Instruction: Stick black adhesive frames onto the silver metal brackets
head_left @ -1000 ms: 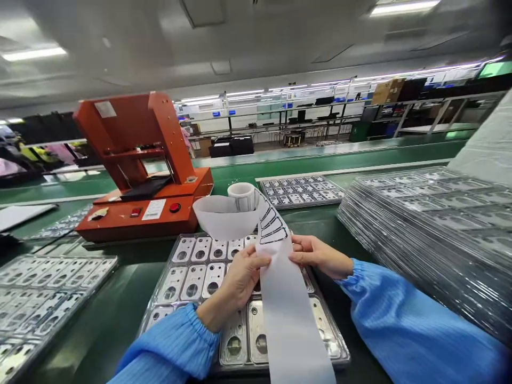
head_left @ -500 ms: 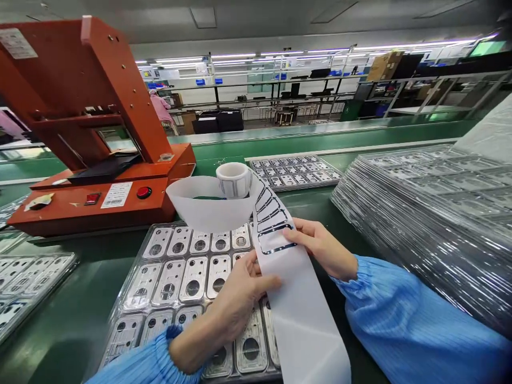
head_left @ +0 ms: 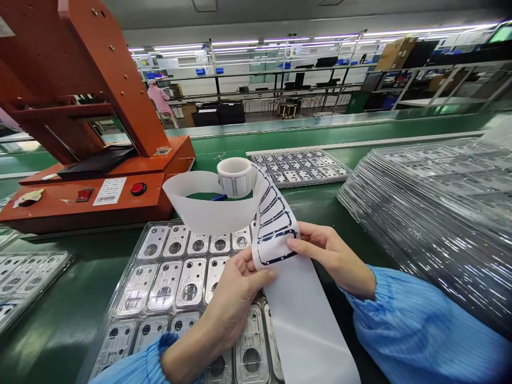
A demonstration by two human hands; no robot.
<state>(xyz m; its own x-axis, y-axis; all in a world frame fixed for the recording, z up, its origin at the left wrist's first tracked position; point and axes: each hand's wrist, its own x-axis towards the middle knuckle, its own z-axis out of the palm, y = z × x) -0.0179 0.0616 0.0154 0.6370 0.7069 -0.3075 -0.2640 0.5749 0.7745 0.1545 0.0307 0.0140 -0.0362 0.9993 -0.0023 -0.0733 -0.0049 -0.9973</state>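
A long white backing strip (head_left: 308,314) bears a row of black rectangular frame-shaped stickers (head_left: 276,221) and runs from a white roll (head_left: 234,178). My left hand (head_left: 236,290) pinches the strip's left edge, thumb on top, just below the lowest sticker. On the right edge, my right hand (head_left: 328,250) grips the strip, with a fingertip on the stickers near their right ends. Beneath the strip and my left hand lies a clear tray of silver metal plates (head_left: 162,282), each with round holes.
An orange-red press (head_left: 136,160) stands at the left back. Stacked clear trays (head_left: 420,213) fill the right side. Another filled tray (head_left: 300,166) lies behind the roll, and one (head_left: 28,280) at far left. A person in pink (head_left: 160,101) is in the background.
The head view has shifted slightly. Both hands keep their hold on the strip, which now bends more sharply at the lowest stickers between them.
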